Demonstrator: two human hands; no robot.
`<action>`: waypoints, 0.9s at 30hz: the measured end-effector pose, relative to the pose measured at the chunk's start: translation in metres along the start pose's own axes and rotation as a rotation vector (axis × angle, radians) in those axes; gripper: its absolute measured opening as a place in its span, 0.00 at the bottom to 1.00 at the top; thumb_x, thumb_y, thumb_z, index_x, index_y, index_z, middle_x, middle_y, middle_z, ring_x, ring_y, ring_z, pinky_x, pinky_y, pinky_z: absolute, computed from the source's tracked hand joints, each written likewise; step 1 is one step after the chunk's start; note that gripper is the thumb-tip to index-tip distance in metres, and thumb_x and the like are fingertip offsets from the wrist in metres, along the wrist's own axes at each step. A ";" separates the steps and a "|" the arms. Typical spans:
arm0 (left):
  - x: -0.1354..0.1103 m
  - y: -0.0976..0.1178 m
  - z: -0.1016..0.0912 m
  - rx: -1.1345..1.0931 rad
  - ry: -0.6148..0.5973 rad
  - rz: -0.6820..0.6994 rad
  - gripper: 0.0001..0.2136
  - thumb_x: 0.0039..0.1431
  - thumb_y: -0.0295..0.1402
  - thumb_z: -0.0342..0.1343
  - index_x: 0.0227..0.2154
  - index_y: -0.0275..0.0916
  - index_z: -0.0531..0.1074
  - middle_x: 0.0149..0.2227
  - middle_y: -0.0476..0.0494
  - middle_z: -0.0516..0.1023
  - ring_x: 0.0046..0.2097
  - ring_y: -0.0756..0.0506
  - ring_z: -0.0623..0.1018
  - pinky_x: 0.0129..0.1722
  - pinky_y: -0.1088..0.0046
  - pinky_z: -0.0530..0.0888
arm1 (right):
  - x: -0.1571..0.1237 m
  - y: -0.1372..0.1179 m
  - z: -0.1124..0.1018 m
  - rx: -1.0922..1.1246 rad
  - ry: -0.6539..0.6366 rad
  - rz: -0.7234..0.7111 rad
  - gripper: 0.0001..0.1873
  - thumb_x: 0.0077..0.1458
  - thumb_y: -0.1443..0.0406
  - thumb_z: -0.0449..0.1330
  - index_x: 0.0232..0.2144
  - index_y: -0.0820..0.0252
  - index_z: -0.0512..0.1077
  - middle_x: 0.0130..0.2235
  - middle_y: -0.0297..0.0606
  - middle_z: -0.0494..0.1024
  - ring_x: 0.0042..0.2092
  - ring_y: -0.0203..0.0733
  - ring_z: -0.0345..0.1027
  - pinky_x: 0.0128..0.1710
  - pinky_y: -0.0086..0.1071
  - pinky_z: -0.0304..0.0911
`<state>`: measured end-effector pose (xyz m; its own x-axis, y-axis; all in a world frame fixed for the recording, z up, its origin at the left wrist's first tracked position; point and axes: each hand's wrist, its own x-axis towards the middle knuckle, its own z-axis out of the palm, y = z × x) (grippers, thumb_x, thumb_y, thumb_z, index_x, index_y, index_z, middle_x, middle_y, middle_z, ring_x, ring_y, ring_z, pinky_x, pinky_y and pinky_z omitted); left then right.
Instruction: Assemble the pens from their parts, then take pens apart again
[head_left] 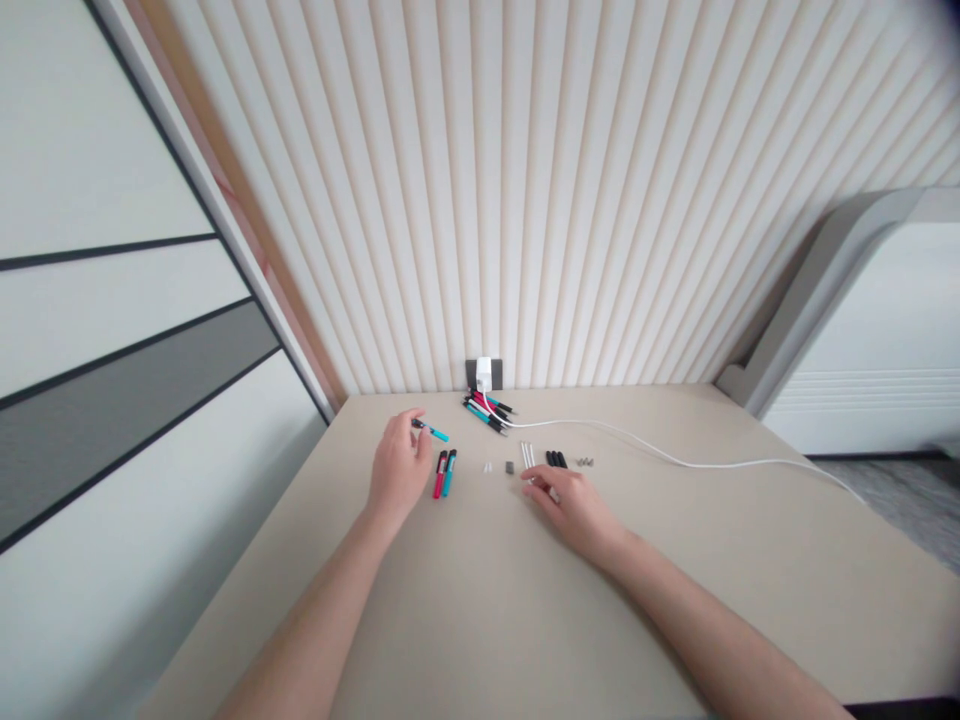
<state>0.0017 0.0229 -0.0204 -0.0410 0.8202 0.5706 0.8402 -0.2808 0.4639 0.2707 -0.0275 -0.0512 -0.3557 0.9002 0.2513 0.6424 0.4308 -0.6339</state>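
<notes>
Below the white charger [484, 375], the left hand [400, 465] pinches a teal-and-black marker [431, 431] in its fingertips, just beside a red marker [439, 474]; the right hand [574, 512] lies half open, holding nothing visible, near white sticks [527, 455], with bare beige desk [637, 600] open toward the near edge

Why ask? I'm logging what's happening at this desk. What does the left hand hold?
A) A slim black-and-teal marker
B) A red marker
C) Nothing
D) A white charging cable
A: the left hand pinches the slim black-and-teal marker between its fingertips, with the teal end pointing to the right in the view.
</notes>
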 end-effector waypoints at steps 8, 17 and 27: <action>0.002 -0.002 -0.003 0.097 -0.066 -0.039 0.13 0.59 0.24 0.41 0.46 0.38 0.63 0.43 0.37 0.71 0.48 0.39 0.74 0.47 0.62 0.71 | -0.002 0.000 -0.001 -0.036 0.009 -0.023 0.14 0.64 0.61 0.50 0.45 0.56 0.74 0.36 0.39 0.77 0.38 0.41 0.71 0.40 0.32 0.62; -0.002 -0.011 -0.005 0.262 -0.468 -0.109 0.17 0.59 0.27 0.47 0.52 0.35 0.58 0.40 0.35 0.76 0.41 0.40 0.78 0.39 0.66 0.70 | -0.003 0.002 -0.001 -0.017 0.015 -0.020 0.14 0.64 0.61 0.52 0.46 0.56 0.73 0.35 0.38 0.77 0.37 0.41 0.70 0.40 0.33 0.63; -0.005 -0.022 0.013 0.258 -0.521 -0.048 0.07 0.60 0.25 0.50 0.40 0.35 0.71 0.40 0.38 0.77 0.44 0.43 0.76 0.46 0.69 0.69 | -0.001 -0.001 -0.002 -0.044 0.001 -0.055 0.13 0.64 0.62 0.51 0.43 0.57 0.75 0.36 0.39 0.78 0.37 0.42 0.71 0.41 0.32 0.63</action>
<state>-0.0099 0.0312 -0.0420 0.1340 0.9845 0.1136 0.9513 -0.1599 0.2636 0.2721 -0.0286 -0.0495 -0.3906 0.8752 0.2855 0.6512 0.4819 -0.5863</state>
